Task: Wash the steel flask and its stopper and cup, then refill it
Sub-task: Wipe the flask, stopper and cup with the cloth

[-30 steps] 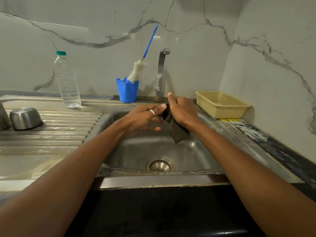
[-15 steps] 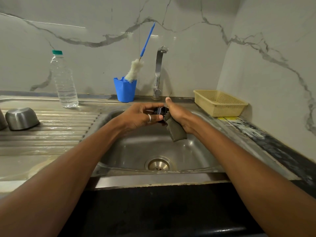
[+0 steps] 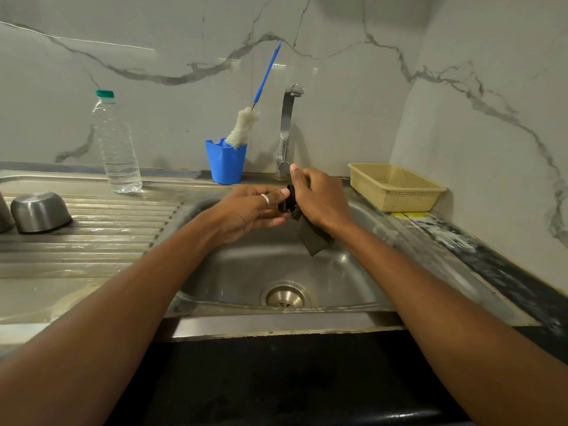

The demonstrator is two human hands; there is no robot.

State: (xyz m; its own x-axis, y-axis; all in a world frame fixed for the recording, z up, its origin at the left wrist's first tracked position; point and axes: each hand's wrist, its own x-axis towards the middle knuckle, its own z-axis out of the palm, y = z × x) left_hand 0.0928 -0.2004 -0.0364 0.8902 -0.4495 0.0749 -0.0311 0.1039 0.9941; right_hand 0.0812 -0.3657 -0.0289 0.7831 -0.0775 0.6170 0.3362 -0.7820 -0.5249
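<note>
While both arms reach out over the sink (image 3: 276, 324), the two hands meet above its bowl, a bit past the drain hole (image 3: 285, 296). The left hand (image 3: 246, 210) has a ring on it, and its fingers curl round the small black stopper (image 3: 284, 204). The right hand (image 3: 319, 198) is closed on a dark scrub cloth (image 3: 313, 238), thumb up, and pushes it against the stopper. One end of the cloth hangs down over the sink.

I think the stopper is light and hard, and it may be slippery when wet. It is best held tight by its sides and kept over the sink, so a slip only drops it into the bowl. The cloth is soft and floppy, so it can bend into the stopper's grooves.

Left of the sink, the steel cup (image 3: 40, 212) sits upside down on the ridged board. It looks stiff, smooth and light, so hold it round its wall. Just past it, at the picture's edge, is a bit of steel that may be the flask (image 3: 4, 213).

Behind the sink stand a water bottle (image 3: 118, 149), a blue pot (image 3: 226, 162) with a long brush (image 3: 244, 127), the tap (image 3: 287, 127) and a yellow basket (image 3: 396, 187).
</note>
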